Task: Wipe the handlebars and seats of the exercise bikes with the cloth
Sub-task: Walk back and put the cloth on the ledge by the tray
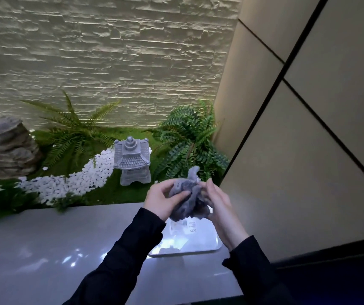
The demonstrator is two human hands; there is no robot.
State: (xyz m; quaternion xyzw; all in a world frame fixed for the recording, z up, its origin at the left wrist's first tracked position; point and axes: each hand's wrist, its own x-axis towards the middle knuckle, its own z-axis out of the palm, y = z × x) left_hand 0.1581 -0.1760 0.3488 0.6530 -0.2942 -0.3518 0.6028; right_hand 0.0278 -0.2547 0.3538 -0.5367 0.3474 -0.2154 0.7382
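A crumpled grey cloth (190,198) hangs bunched between both hands, above the grey ledge. My left hand (162,198) grips its left side, thumb and fingers curled into the fabric. My right hand (217,205) holds its right side from behind, fingers wrapped round the bunch. One corner of the cloth sticks up above the fingers. No exercise bike, handlebar or seat is in view.
A glossy grey ledge (55,249) runs across in front, with a white tray or sign (198,243) lying on it under the hands. Behind lies a decorative garden: stone lantern (132,160), rock pile (11,148), white pebbles, ferns. A beige panelled wall (297,150) stands at right.
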